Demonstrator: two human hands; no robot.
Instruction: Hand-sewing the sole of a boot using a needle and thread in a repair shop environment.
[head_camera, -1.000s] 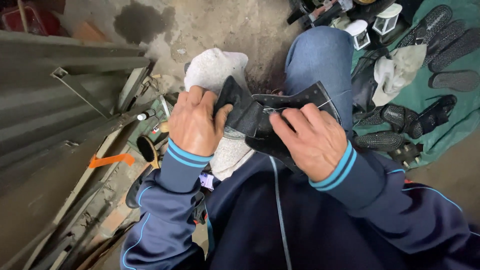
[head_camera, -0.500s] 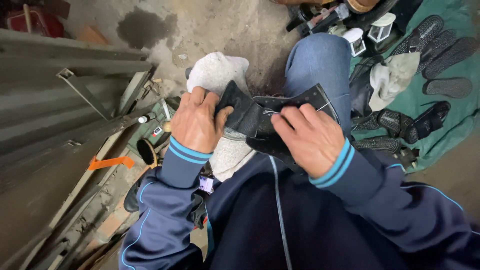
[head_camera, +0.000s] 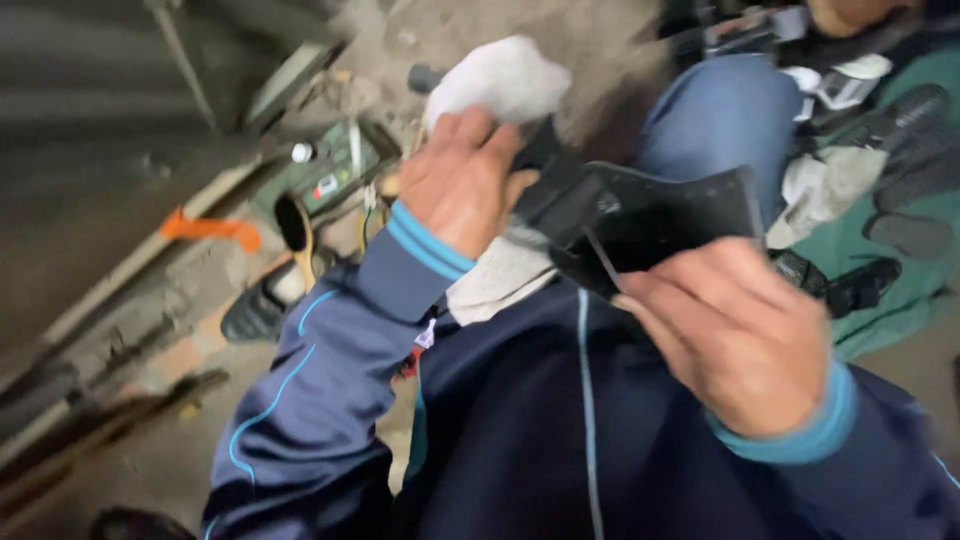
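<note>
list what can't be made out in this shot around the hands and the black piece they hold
- Head view: whole frame is motion-blurred, so the black piece's detail is lost.
- Left hand covers the piece's left end; right hand covers its lower edge.
- Dark items on the green cloth are blurred and cut by the right edge.

We see one package only, a flat green box (head_camera: 335, 170) lying on the ground just left of the left hand (head_camera: 462, 185); on its top sits a small label (head_camera: 326, 186), white with a touch of red, blurred; beside it, toward the box's upper edge, a small white round cap (head_camera: 301, 152); no signs or screens show.
</note>
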